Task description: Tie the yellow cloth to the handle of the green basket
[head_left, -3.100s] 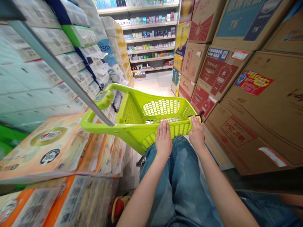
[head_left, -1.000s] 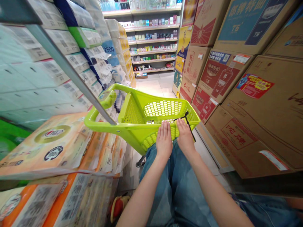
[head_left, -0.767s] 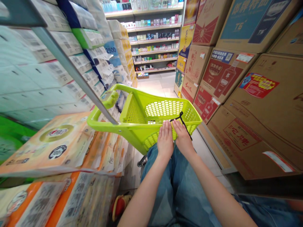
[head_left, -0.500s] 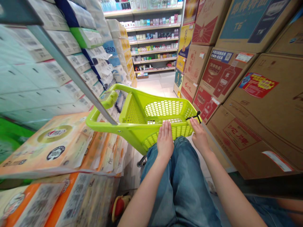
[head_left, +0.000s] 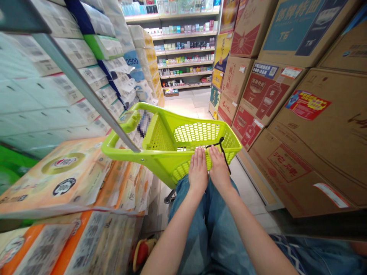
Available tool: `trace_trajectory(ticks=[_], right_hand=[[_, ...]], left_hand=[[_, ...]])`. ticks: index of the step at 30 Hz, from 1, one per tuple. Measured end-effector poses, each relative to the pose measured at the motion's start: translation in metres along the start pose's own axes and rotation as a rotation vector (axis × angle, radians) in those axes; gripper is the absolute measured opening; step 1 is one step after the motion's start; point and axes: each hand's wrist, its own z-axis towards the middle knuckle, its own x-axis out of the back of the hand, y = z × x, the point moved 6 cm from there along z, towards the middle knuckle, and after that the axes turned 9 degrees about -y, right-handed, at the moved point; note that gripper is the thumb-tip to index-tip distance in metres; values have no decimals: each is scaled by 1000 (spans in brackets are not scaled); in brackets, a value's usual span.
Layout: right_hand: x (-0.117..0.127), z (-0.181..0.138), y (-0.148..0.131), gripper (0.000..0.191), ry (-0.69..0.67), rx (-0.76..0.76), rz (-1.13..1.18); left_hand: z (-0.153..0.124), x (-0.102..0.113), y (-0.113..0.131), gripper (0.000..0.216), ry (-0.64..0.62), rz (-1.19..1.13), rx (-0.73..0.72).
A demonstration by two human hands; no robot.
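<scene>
My left hand (head_left: pixel 198 172) rests palm down on the near rim of a lime-green shopping cart (head_left: pixel 166 152), fingers stretched out flat. Close beside it, my right hand (head_left: pixel 220 168) lies over the same rim. A thin black cord (head_left: pixel 225 156) goes with the right hand. One end shows by the fingertips, a small loop or knot stands above the rim, and a length hangs down along the hand's outer side. How the fingers grip the cord is hidden beneath them. The cart's basket has perforated walls, and a grey metal pole (head_left: pixel 86 89) crosses its handle end.
Packs of tissue paper (head_left: pixel 57 168) are stacked close on the left. Cardboard cartons (head_left: pixel 304 145) form a wall on the right. Shelves of small goods (head_left: pixel 186 49) stand at the aisle's far end. Another person's jeans (head_left: pixel 318 254) show at lower right.
My right hand has moved left along the cart's rim, from near its right end to beside my left hand, bringing the black cord along. My left hand has stayed in place.
</scene>
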Motion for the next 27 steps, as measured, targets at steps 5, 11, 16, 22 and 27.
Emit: trace_trajectory(ticks=[5,11,16,22,27], right_hand=[[-6,-3,-17,78,-53,62,52],[17,-6,47,88,-23,119,62],[34,-7,110,89,92,-22,57],[26,-3,88,82,169,-186,62],[-3,2,-1,78,-9,54,-5]], left_hand=[[-1,0,-1,67,-25,44,-5],[-3,1,0,74,5,18,-22],[-3,1,-1,78,13,5,-16],[-2,1,-2,75,7,12,-23],[-2,1,-3,68,-22,32,-7]])
